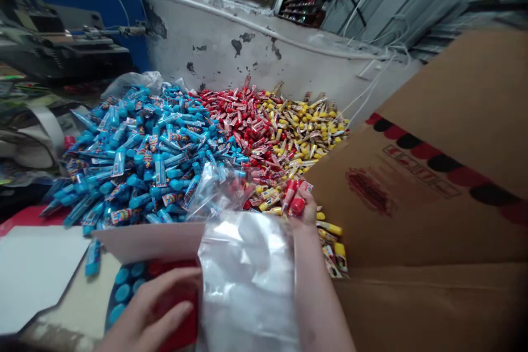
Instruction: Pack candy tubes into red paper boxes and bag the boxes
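Observation:
My right hand (304, 208) is closed around a few red-capped tubes (290, 197), in front of the heaps and beside the brown carton. My left hand (154, 305) is open over a small box (157, 239), fingers stretched and thumb apart, the fingertips close to the edge of a clear plastic bag (249, 280). In that box blue-capped tubes (122, 292) stand upright at the left. Red caps, blurred, fill the part under my left hand. The plastic bag hangs over the right side of the box and hides what lies beneath.
Behind lie big heaps of blue tubes (160, 143), red tubes (247, 121) and yellow tubes (307, 126) against a peeling wall (223, 33). An open brown carton (396, 231) takes up the right side. White card (37, 269) lies at left, below a machine (61, 38).

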A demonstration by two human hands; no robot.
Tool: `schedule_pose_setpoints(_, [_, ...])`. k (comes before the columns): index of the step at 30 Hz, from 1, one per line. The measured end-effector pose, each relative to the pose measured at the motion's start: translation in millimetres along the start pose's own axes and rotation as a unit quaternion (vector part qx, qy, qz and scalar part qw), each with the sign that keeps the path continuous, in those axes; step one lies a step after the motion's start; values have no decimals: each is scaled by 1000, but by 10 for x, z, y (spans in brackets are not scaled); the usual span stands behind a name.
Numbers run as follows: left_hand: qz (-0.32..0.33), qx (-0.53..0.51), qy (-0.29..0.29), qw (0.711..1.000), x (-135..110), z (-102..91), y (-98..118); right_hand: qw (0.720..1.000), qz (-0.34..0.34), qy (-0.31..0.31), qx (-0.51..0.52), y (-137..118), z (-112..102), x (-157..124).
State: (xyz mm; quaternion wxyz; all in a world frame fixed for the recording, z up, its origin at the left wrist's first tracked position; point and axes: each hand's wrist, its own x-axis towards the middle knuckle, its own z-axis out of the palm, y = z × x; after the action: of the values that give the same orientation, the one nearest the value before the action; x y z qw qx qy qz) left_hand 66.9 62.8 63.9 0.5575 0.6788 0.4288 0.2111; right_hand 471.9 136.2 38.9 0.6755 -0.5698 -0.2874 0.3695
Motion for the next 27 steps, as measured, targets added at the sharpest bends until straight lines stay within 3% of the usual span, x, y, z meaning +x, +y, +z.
schedule_pose_setpoints(2, [-8,-88,-38,995,100,156,118,997,1,-37,62,5,160,-549])
schedule_pose_setpoints(5, [-17,-170,-54,984,167,425,144,991,48,-43,119,163,555,-1418])
schedule_pose_setpoints(8, [-26,-260,-78,962,76,603,99,987,87,-33,129,373,971,-2186])
schedule_pose_setpoints(11, [-8,-318,-97,943,-107,634,54,987,113,-34,106,513,1210,-2695])
schedule_pose_setpoints(15, [-58,-276,-100,954,-325,534,-64,976,149,-135,82,515,1251,-2943])
schedule_pose_setpoints(19, [-78,-305,-42,948,-437,425,-153,966,104,-237,-9,444,1298,-2966])
schedule_pose_setpoints(23, [-61,-398,32,915,-464,358,-160,972,76,-219,-47,483,1443,-2983])
schedule_pose_setpoints(27, [-53,-402,80,911,-466,318,-191,967,126,-219,-22,563,1542,-3008])
